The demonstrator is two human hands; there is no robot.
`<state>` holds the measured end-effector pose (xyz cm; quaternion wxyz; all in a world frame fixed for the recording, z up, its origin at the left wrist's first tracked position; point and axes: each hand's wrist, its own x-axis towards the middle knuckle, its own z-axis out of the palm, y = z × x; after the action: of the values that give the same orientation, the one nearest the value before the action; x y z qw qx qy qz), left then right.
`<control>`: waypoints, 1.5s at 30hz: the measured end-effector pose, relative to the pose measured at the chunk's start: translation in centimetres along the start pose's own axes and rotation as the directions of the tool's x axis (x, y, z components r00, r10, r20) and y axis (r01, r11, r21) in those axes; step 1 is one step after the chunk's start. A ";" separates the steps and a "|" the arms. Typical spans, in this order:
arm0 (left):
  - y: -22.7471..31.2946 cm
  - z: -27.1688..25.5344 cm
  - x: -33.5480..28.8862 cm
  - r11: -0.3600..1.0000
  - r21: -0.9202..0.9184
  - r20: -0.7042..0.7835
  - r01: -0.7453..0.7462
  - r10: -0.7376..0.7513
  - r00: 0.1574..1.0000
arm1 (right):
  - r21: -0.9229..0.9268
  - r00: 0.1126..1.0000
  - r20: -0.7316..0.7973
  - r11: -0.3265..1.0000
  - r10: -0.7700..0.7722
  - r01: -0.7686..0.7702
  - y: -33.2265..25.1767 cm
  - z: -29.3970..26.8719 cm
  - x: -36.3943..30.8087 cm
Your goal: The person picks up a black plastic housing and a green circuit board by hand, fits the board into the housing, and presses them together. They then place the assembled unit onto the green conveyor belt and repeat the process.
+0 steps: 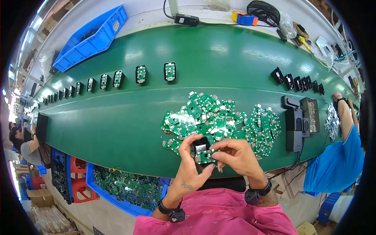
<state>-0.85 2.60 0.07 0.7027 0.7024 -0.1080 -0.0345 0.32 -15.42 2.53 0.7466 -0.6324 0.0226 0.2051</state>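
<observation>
The person in pink at the near side of the green tabletop (105,121) has both hands busy. The left hand (188,170) is curled round a small black case (201,143), fingers on one side and thumb on the other. The right hand (239,156) has its thumb and fingertips closed on the right end of a green board (203,157), which sits over the near part of that case; I can't tell whether it is fully seated.

Just beyond the hands lies a loose heap (211,117) of similar boards, with a second pile (263,127) close on its right. Farther off, a row of boarded cases (141,74) runs away to the left, spaced apart. At the far right, more black cases (290,81) lean in a short line. Between them and the second pile's right side stand a black device (293,124) and a tray (317,105) of small parts. A blue bin (92,45) sits at the far left. Near left, below the tabletop, a blue crate (89,180) is full of boards. To the right, a co-worker (337,164) in blue reaches over the tabletop.
</observation>
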 end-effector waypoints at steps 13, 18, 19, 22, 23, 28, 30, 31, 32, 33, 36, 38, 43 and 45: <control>0.0 0.3 0.4 0.873 -0.405 0.104 0.273 -0.252 0.962 | -0.638 0.802 0.027 0.608 -0.597 0.474 0.9 -0.1 0.3; 0.3 1.3 0.5 0.850 -0.444 0.097 0.284 -0.269 0.958 | -0.381 0.886 -0.089 0.837 -0.455 0.392 2.1 0.9 0.4; 0.0 1.1 0.5 0.869 -0.393 0.126 0.301 -0.273 0.954 | -0.308 0.901 -0.100 0.874 -0.422 0.375 2.6 0.9 0.5; 0.4 1.3 0.6 0.870 -0.343 0.120 0.355 -0.334 0.935 | -0.370 0.876 -0.105 0.836 -0.471 0.405 2.6 1.2 0.2; 0.0 1.3 0.5 0.869 -0.344 0.120 0.355 -0.334 0.935 | -0.370 0.876 -0.105 0.836 -0.470 0.404 2.6 1.4 0.1; 0.7 2.1 0.3 0.945 -0.288 -0.052 0.155 -0.177 0.983 | -0.781 0.710 -0.124 0.510 -0.693 0.361 1.9 2.3 -0.8; 0.6 2.2 0.1 0.960 -0.261 -0.106 0.105 -0.136 0.985 | -0.846 0.653 -0.092 0.405 -0.752 0.347 1.4 2.4 -1.1; 0.5 2.3 0.0 0.971 -0.232 -0.153 0.055 -0.092 0.984 | -0.803 0.687 -0.077 0.453 -0.723 0.386 1.5 2.2 -1.2; 0.6 2.2 0.1 0.971 -0.232 -0.152 0.057 -0.094 0.984 | -0.756 0.719 -0.059 0.501 -0.693 0.421 1.6 2.1 -1.3; 0.6 2.1 0.2 0.987 -0.159 -0.177 0.003 -0.031 0.984 | -0.756 0.720 -0.062 0.503 -0.692 0.419 1.4 2.0 -1.3; 0.4 1.8 0.0 0.995 -0.085 -0.187 -0.052 0.036 0.982 | -0.724 0.750 0.015 0.511 -0.661 0.464 0.1 1.4 -0.7; 0.4 1.6 -0.2 0.999 -0.013 -0.126 -0.042 0.040 0.991 | -0.701 0.770 0.107 0.502 -0.628 0.507 -0.5 0.8 -0.3; 0.5 1.5 -0.3 0.995 0.071 -0.116 -0.065 0.073 0.991 | -0.716 0.789 0.218 0.455 -0.574 0.529 -1.3 0.0 0.0; 0.5 1.5 -0.2 0.993 0.087 -0.111 -0.078 0.087 0.990 | -0.706 0.781 0.253 0.443 -0.571 0.553 -1.3 -0.1 0.1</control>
<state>-1.42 1.21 0.50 0.6790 0.7265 -0.0979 0.0394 0.91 -15.67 3.66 0.4418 -0.8539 -0.2660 -0.0706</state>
